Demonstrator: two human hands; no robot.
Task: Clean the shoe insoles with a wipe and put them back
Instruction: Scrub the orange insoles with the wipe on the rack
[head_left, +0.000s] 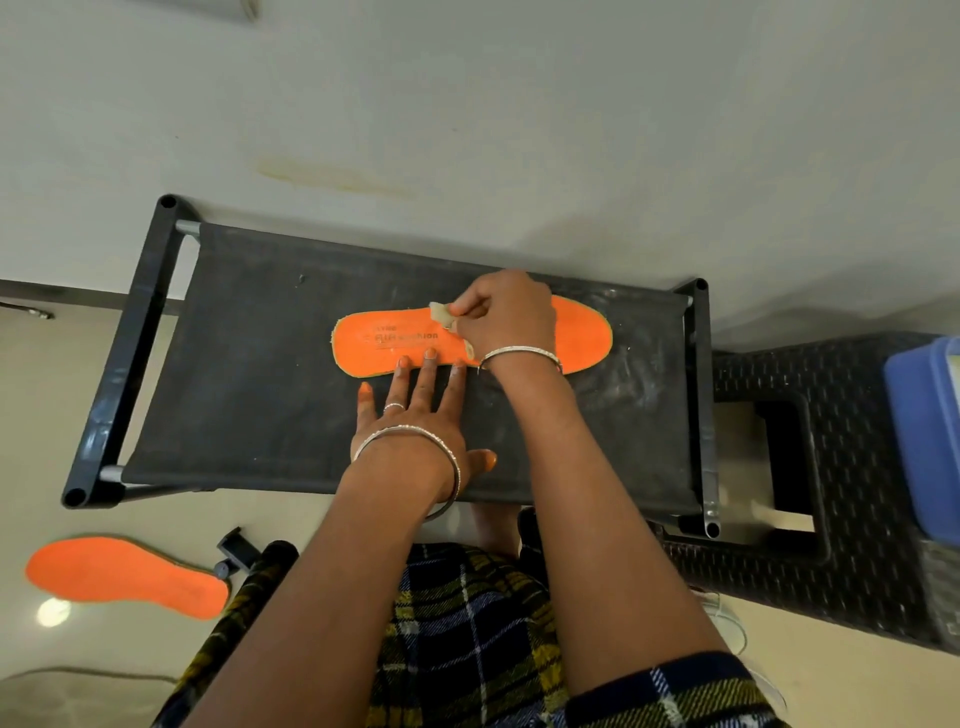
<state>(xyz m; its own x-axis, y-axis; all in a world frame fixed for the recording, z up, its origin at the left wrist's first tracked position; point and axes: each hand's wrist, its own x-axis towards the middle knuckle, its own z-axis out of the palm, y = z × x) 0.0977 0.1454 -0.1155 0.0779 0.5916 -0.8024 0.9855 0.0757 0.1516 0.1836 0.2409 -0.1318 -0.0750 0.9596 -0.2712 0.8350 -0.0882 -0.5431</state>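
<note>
Insole (384, 351) is lying lengthwise left to right on rack (249, 374); right hand (511, 317) is pinching wipe (440, 313) over its middle; left hand (415, 415), fingers straight, is pressing its near edge.

The lettered insole (395, 343) is bright orange with dark print and a yellowish-green rim, and the plain insole (124, 577) on the cream floor (171, 525) is the same orange. Bench (260, 364) is black fabric with chalky whitish smudges, wipe (441, 314) is tan. Clothing (467, 623) is navy-yellow-white plaid, stool (857, 571) black with a woven pattern, tub (919, 441) blue.
</note>
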